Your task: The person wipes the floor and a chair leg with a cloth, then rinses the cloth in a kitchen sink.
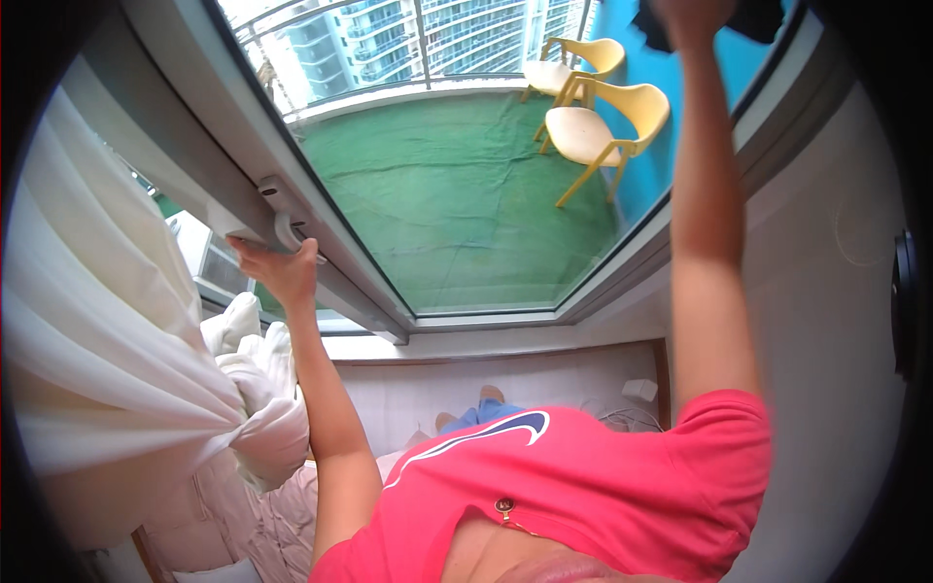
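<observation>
My left hand (279, 272) grips the grey upright frame (340, 277) of a glass sliding window, just below its curved handle (288, 231). The thumb lies on one side of the frame and the fingers on the other. High at the upper right, my right hand (692, 14) presses a dark cloth (756, 21) to the window glass (466, 248). The top edge of the picture cuts off part of that hand and cloth, and the hand is slightly blurred.
White curtains (107, 291) hang bunched at the left beside my arm. Beyond the glass, two yellow chairs (637, 107) stand on a green balcony floor (428, 194) by a blue wall. Pinkish bedding (282, 525) lies at the lower left. A small white box (639, 391) with cables sits near the sill.
</observation>
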`<state>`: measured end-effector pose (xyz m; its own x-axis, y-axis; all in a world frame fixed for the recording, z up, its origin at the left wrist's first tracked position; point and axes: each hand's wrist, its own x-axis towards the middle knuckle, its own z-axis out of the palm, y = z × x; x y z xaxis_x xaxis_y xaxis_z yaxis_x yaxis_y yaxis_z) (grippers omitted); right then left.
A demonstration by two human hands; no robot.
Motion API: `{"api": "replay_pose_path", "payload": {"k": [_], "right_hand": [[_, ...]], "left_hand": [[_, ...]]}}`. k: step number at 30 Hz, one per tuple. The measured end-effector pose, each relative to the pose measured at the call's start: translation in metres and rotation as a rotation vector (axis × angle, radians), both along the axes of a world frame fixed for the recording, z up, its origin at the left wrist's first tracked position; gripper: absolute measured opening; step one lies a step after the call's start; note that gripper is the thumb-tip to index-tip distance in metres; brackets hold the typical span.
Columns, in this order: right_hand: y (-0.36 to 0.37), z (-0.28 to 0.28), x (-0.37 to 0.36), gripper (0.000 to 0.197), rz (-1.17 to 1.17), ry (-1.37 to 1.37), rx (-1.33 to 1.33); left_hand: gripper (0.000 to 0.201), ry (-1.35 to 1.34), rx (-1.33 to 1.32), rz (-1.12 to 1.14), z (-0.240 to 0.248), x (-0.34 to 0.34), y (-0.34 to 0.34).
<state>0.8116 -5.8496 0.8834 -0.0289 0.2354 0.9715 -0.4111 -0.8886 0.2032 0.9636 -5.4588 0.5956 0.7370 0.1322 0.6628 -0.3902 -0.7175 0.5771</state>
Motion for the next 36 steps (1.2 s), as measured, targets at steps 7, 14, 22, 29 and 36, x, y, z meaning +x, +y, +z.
{"api": "replay_pose_path", "payload": {"k": [7, 14, 22, 29, 36], "right_hand": [[0.087, -0.407, 0.042, 0.023, 0.266, 0.927, 0.012], [0.073, -0.256, 0.041, 0.024, 0.432, 0.547, 0.25], [-0.057, 0.107, -0.116, 0.057, -0.487, 0.002, 0.323], [-0.14, -0.038, -0.142, 0.044, 0.103, 0.034, 0.245], [-0.153, -0.416, -0.18, 0.071, 0.047, 0.383, 1.099]], "left_hand": [[0.11, 0.019, -0.035, -0.099, 0.003, -0.006, -0.022], [0.106, -0.057, 0.047, 0.042, 0.001, 0.0, 0.018], [0.106, -0.011, 0.038, 0.015, -0.005, -0.002, -0.007], [0.106, -0.022, 0.073, 0.045, -0.027, 0.013, -0.003], [0.105, -0.032, 0.073, 0.057, -0.028, 0.014, -0.006]]}}
